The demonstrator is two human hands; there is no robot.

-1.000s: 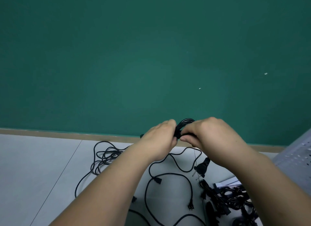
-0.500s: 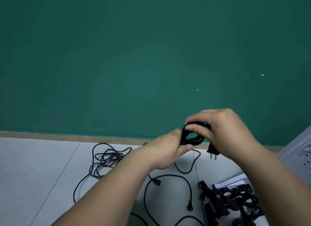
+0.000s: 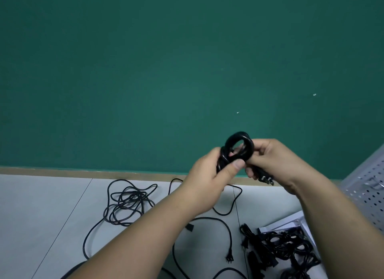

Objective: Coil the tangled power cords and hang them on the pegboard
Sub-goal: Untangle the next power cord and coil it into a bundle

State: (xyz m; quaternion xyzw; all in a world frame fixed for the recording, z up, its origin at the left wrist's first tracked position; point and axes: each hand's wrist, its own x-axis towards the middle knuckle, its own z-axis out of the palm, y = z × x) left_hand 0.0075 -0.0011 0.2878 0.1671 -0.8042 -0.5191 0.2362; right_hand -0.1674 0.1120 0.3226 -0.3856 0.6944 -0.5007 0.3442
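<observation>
Holding the coil up clear of the floor, in front of the green wall, probably so the loops are not snagging on the loose cords below. Gripping its left side with the left hand: fingers curled round the bundle, thumb pressing across the front, seemingly pinning the turns together. Clamping the right side with the right hand, fingers folded tight over the cord, with the plug poking out beneath them, likely so the free end is not flopping ahead of a last wrap or tuck. Lying on the floor to the left, a tangle waiting its turn. Sitting at lower right, a pile of cords already coiled. Standing at the far right edge, the pegboard, well apart from the coil, so hanging not yet happening.
</observation>
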